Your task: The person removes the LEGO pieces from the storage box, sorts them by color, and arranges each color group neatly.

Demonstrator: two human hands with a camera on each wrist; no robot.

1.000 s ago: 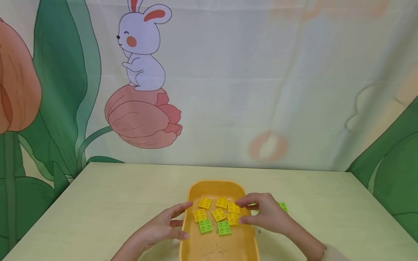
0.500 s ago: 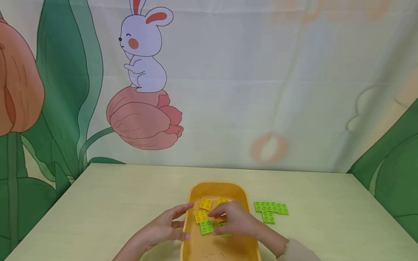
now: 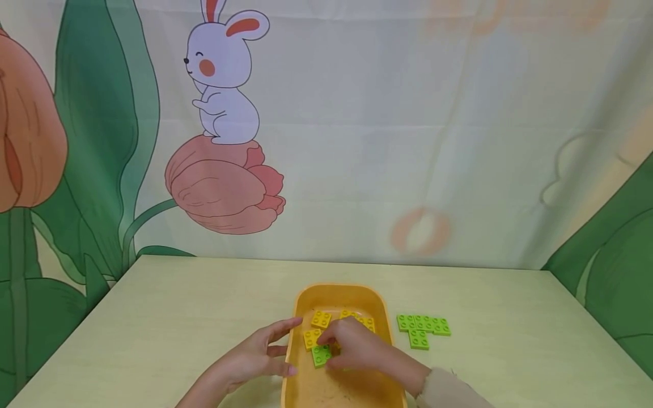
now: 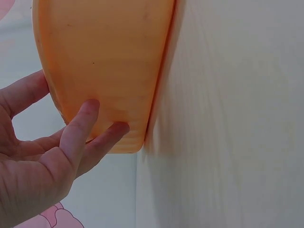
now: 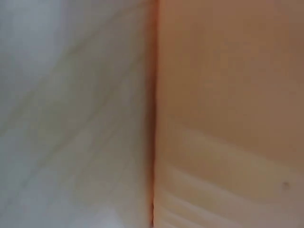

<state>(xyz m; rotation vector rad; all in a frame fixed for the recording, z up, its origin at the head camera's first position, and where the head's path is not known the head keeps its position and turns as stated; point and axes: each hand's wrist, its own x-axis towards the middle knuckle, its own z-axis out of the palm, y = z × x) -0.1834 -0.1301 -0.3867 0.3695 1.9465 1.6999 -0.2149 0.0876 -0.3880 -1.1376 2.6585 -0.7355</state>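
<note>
In the head view a yellow plastic tray [image 3: 339, 385] holds several small square toy building blocks with studs, yellow and green. My left hand [image 3: 255, 354] rests at its left side, with fairly straight fingers [image 4: 85, 114] touching the outer wall in the left wrist view. Inside the tray, my right hand [image 3: 359, 345] has its thumb and index finger curled at a green building block [image 3: 321, 356], pinching it at its right side. A yellow block [image 3: 312, 339] and another yellow block [image 3: 321, 319] lie just beyond. The right hand covers other blocks; its own wrist view shows no fingers.
Right of the tray, several green blocks [image 3: 419, 323] lie edge to edge on the pale tabletop [image 3: 500, 328], one jutting toward the near side. Behind the table hangs a printed cloth backdrop [image 3: 336, 141] with a rabbit and tulips.
My right hand has moved left from the tray's right rim to the left green block, uncovering the green blocks on the table. My left hand stays at the tray's side.
</note>
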